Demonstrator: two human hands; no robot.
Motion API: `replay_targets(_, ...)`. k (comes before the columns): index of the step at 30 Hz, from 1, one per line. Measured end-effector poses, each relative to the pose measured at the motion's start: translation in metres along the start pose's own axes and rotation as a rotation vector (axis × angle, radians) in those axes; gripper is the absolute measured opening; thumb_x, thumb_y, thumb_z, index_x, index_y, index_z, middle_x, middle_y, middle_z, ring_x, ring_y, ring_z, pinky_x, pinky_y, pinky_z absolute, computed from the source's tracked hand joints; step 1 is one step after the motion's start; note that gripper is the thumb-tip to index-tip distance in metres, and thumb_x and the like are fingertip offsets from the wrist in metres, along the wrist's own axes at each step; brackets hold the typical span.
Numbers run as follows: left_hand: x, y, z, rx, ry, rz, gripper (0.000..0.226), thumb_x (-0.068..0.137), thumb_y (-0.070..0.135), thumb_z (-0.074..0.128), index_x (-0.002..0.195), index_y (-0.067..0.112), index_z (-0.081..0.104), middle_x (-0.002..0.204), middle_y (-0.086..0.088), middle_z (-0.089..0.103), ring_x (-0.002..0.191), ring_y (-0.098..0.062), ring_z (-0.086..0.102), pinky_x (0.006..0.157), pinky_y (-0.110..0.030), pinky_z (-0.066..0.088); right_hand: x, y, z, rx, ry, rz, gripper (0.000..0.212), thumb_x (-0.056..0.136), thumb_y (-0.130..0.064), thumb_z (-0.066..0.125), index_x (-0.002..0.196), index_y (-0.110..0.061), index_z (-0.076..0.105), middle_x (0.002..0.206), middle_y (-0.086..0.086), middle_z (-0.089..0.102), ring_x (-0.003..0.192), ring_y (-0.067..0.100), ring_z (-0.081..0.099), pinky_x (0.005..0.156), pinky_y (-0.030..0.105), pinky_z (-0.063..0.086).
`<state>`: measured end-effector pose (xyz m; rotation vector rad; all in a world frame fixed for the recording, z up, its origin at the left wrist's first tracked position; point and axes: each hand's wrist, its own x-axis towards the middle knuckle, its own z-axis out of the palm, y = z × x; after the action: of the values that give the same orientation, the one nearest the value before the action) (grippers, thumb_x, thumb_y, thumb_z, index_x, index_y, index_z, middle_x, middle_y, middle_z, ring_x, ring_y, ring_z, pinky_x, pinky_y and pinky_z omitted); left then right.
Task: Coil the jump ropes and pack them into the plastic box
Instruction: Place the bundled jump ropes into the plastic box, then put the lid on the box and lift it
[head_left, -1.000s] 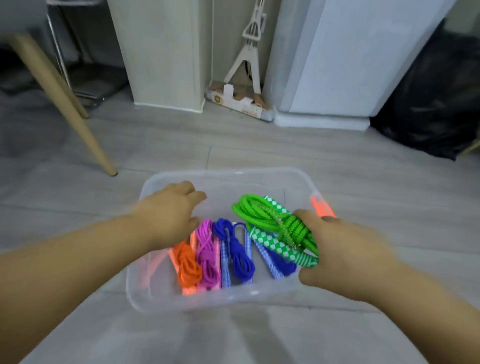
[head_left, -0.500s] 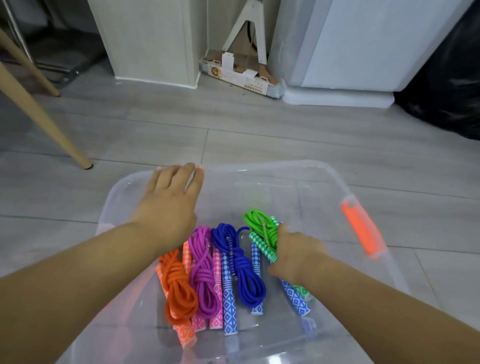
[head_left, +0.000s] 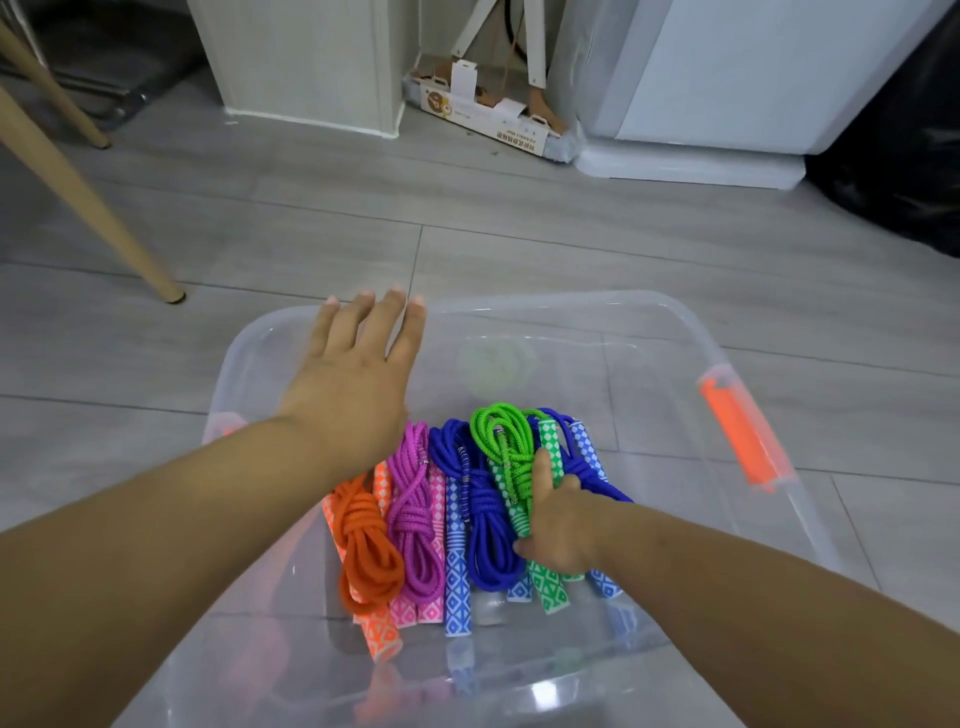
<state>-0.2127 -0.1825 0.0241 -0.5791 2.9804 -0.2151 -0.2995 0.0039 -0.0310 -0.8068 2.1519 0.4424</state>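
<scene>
A clear plastic box (head_left: 691, 332) with an orange latch (head_left: 740, 434) sits on the floor. Inside lie coiled jump ropes side by side: orange (head_left: 366, 551), magenta (head_left: 413, 514), blue (head_left: 485, 535), green (head_left: 506, 452) and another blue one (head_left: 587, 470) at the right. My right hand (head_left: 558, 525) is down in the box with its fingers curled round the green rope's handles. My left hand (head_left: 353, 387) hovers flat with straight fingers over the box's far left rim, holding nothing.
A wooden chair leg (head_left: 78, 187) slants down to the floor at the left. A cardboard box (head_left: 483, 122) lies against the wall behind. A white appliance (head_left: 727, 83) and a black bag (head_left: 893, 130) stand at the back right.
My right hand has lowered the green rope into the box beside the blue one. My left hand has stretched forward to the far rim. The view has come closer to the box.
</scene>
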Motion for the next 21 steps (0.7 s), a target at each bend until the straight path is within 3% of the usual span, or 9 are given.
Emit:
replay_targets(2, 0.000, 0.000, -0.006, 0.019, -0.035, 0.004, 0.094, 0.092, 0.038, 0.048, 0.145, 0.009, -0.024, 0.155, -0.009, -0.018, 0.143, -0.033, -0.010, 0.115, -0.044, -0.008, -0.001, 0.003, -0.004, 0.011, 0.005, 0.034, 0.097, 0.091, -0.051, 0.045, 0.141, -0.010, -0.027, 0.151, 0.028, 0.013, 0.124, 0.037, 0.045, 0.102, 0.043, 0.037)
replay_targets(3, -0.001, -0.001, -0.009, 0.021, -0.054, 0.011, 0.094, 0.092, 0.040, 0.048, 0.145, 0.009, -0.023, 0.155, -0.009, -0.017, 0.143, -0.033, -0.009, 0.116, -0.044, -0.007, -0.003, 0.005, -0.007, 0.006, 0.037, 0.023, 0.096, 0.089, -0.052, 0.047, 0.145, -0.011, -0.019, 0.147, 0.024, 0.026, 0.122, 0.035, 0.047, 0.098, 0.042, 0.039)
replay_targets(5, -0.001, -0.004, -0.018, 0.023, -0.097, 0.032, 0.093, 0.091, 0.043, 0.049, 0.146, 0.010, -0.019, 0.156, -0.009, -0.015, 0.144, -0.031, -0.007, 0.116, -0.042, -0.004, -0.013, 0.013, -0.015, -0.029, 0.120, -0.010, 0.075, 0.089, -0.048, 0.051, 0.145, -0.011, 0.017, 0.135, 0.014, 0.046, 0.118, 0.032, 0.051, 0.089, 0.037, 0.041)
replay_targets(7, -0.001, -0.007, -0.029, 0.024, -0.129, 0.063, 0.090, 0.091, 0.044, 0.049, 0.148, 0.011, -0.012, 0.157, -0.008, -0.010, 0.144, -0.029, -0.001, 0.117, -0.039, 0.004, -0.029, 0.021, -0.024, -0.074, 0.209, -0.047, 0.047, 0.090, -0.044, 0.050, 0.125, -0.014, 0.045, 0.126, 0.009, 0.054, 0.114, 0.030, 0.053, 0.083, 0.035, 0.042)
replay_targets(10, -0.006, -0.010, -0.051, 0.004, -0.189, 0.091, 0.075, 0.092, 0.045, 0.048, 0.149, 0.013, 0.009, 0.157, -0.008, 0.005, 0.142, -0.027, 0.015, 0.114, -0.037, 0.022, -0.060, 0.033, -0.033, -0.073, 0.290, -0.092, 0.043, 0.090, -0.046, 0.049, 0.120, -0.016, 0.047, 0.125, 0.009, 0.054, 0.116, 0.030, 0.052, 0.085, 0.036, 0.042)
replay_targets(13, -0.023, -0.002, -0.072, -0.031, -0.214, 0.135, 0.061, 0.093, 0.044, 0.047, 0.144, 0.020, 0.025, 0.146, -0.002, 0.029, 0.130, -0.024, 0.039, 0.101, -0.040, 0.041, -0.100, 0.047, -0.036, -0.032, 0.383, -0.130, 0.046, 0.090, -0.048, 0.047, 0.127, -0.020, 0.044, 0.125, 0.006, 0.052, 0.116, 0.028, 0.051, 0.088, 0.036, 0.042)
replay_targets(21, -0.107, 0.071, -0.114, -0.104, -0.109, 0.284, 0.039, 0.093, 0.051, 0.038, 0.129, 0.036, 0.044, 0.131, 0.011, 0.047, 0.121, -0.013, 0.050, 0.093, -0.028, 0.045, -0.220, 0.106, 0.010, 0.199, 0.594, -0.120, 0.041, 0.090, -0.052, 0.047, 0.126, -0.033, 0.043, 0.119, -0.010, 0.054, 0.104, 0.014, 0.054, 0.086, 0.030, 0.045)
